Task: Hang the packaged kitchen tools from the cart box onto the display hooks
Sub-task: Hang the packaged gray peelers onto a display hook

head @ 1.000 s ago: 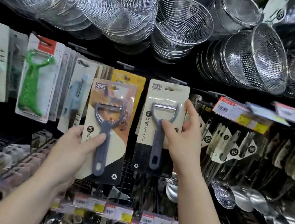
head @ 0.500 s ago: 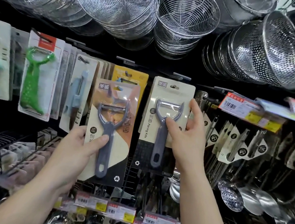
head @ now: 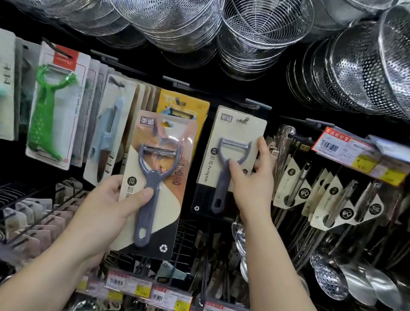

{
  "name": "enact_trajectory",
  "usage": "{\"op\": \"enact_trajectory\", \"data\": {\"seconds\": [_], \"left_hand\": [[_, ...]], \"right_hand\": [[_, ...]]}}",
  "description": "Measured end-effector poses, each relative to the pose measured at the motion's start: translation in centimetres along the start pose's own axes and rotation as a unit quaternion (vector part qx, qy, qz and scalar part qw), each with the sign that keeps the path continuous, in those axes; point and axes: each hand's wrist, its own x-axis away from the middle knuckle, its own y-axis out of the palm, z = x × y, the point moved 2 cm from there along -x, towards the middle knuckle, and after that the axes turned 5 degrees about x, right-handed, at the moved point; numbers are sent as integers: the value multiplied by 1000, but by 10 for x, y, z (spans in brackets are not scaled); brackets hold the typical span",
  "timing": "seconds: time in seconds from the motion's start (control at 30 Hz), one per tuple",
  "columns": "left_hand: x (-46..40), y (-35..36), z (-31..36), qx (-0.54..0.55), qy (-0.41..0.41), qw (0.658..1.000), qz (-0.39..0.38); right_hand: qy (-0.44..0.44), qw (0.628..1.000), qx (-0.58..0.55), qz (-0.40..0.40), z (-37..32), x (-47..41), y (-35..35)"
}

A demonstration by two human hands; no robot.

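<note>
Nearest the camera, left hand (head: 106, 211) is gripping an orange-carded peeler pack (head: 155, 183), thumb curling over the grey handle, fingers behind the card, pack tilting slightly and hanging free in front of the rack. Right hand (head: 252, 184) is pinching a beige-carded peeler pack (head: 230, 162), thumb on the peeler neck, fingers wrapping the card's right edge; its hang hole is sitting at a display hook (head: 255, 104). Behind, a yellow pack (head: 183, 106) and a green peeler pack (head: 53, 114) are hanging. Above, wire strainers (head: 258, 18) are crowding the top.
</note>
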Motion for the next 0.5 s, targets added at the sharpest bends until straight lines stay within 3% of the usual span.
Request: {"op": "enact_trajectory", "data": {"seconds": [0.5], "left_hand": [[-7, -6, -4, -21, 5, 1000, 2]], "right_hand": [[26, 999, 42, 4, 18, -44, 30]]}}
